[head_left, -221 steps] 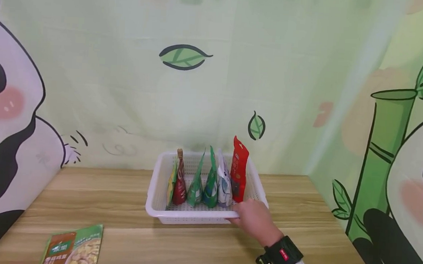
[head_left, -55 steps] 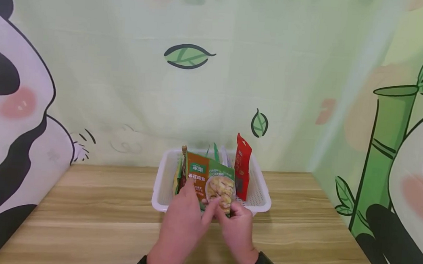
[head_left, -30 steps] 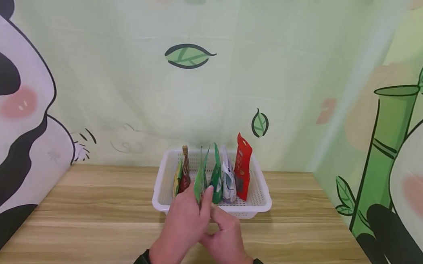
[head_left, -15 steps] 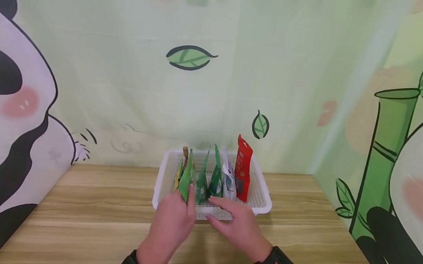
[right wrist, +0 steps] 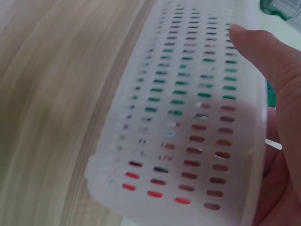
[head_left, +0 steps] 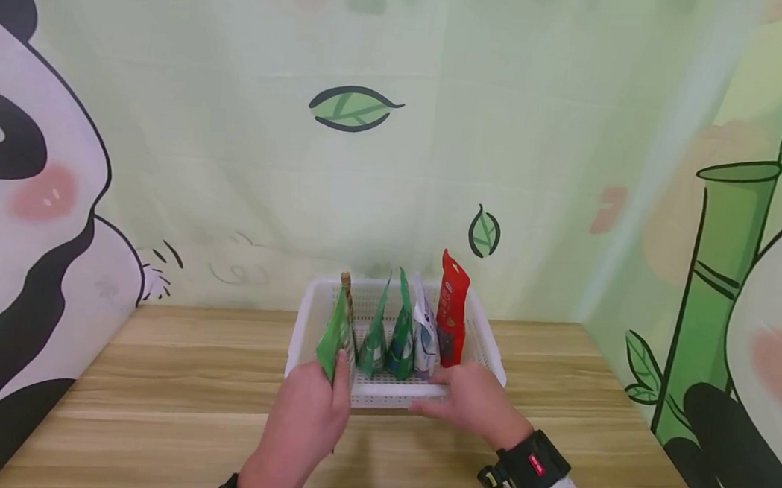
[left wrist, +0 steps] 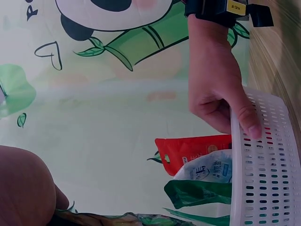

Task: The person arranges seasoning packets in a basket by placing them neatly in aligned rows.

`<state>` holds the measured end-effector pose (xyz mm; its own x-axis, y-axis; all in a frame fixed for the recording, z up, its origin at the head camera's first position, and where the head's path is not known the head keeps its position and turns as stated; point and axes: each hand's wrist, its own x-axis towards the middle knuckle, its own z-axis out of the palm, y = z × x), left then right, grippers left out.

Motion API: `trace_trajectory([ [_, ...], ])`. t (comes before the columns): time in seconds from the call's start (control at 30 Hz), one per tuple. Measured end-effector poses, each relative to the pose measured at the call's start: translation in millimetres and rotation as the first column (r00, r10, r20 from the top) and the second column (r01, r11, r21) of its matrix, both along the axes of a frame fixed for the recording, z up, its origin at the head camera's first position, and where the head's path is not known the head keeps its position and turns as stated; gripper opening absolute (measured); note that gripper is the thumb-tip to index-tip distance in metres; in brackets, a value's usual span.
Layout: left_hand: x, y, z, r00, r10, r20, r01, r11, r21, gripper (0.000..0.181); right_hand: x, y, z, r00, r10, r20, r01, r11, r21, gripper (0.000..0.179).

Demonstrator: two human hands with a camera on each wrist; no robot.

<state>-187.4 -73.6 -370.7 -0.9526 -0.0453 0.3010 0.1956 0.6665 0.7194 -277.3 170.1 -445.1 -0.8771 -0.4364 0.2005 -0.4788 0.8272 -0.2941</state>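
My left hand (head_left: 307, 410) pinches a flat green soup packet (head_left: 335, 334) between thumb and fingers. The packet stands edge-on over the left end of a white perforated basket (head_left: 298, 328), overlapping a dark red pouch (head_left: 347, 282) behind it. My right hand (head_left: 478, 406) grips the basket's front rim near its right corner. In the left wrist view the right thumb (left wrist: 249, 122) lies on the outer wall, with the other fingers behind the rim. Two green pouches (head_left: 373, 344), a white pouch (head_left: 425, 336) and a red pouch (head_left: 453, 307) stand upright inside. The packet's lower edge is hidden by my left hand.
The basket stands on a wood-grain table (head_left: 181, 380) near its back edge. Right behind hangs a pale green cloth backdrop (head_left: 248, 161) printed with pandas, bamboo and leaves.
The soup packet left the table at front left; both hands held it over the basket. It turned edge-on and moved left in my left hand. My right hand let go and took the basket's rim.
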Motion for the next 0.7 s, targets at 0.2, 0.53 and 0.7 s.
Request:
trace_trajectory([
  [0.2, -0.4, -3.7, 0.9, 1.000, 0.018, 0.013, -0.018, 1.000, -0.013, 0.047, -6.1, 2.1, -4.1, 1.000, -0.011, 0.003, 0.010, 0.993, 0.115, 0.038],
  [0.53, -9.2, -11.1, 3.4, 0.999, 0.035, -0.010, -0.035, 0.999, 0.003, 0.044, -10.5, 1.8, -8.9, 0.996, -0.081, -0.035, 0.086, 0.983, 0.165, 0.035],
  [0.7, -20.1, -20.0, 5.8, 0.996, 0.051, -0.068, -0.051, 0.999, 0.002, 0.040, -11.1, 0.5, -10.1, 0.993, -0.101, -0.059, 0.110, 0.979, 0.174, 0.036],
])
